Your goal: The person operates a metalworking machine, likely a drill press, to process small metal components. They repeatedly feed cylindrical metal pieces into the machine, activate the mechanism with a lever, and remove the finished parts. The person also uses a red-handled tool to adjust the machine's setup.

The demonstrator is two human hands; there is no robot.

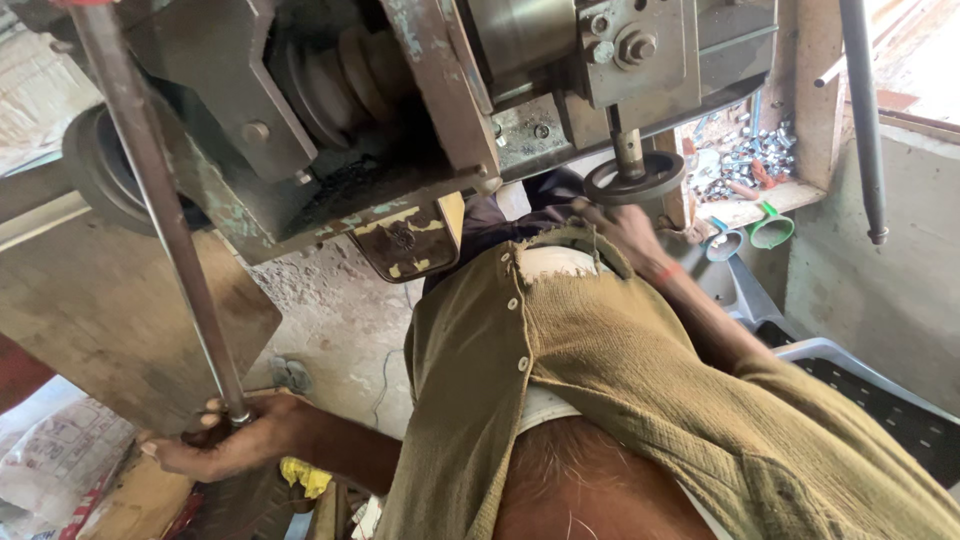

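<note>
Clenched round the lower end of a long steel lever rod (160,220), the left hand (215,445) gets leverage there; rightward, the right hand (625,230) grasps the small handwheel (633,178) beneath the greasy machine (400,100), apparently steadying its spindle.

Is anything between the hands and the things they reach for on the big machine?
Nothing visible. The left hand already wraps the lower end of the long metal lever rod. The right hand rests right at the small round handwheel under the machine, with no gap showing.
</note>
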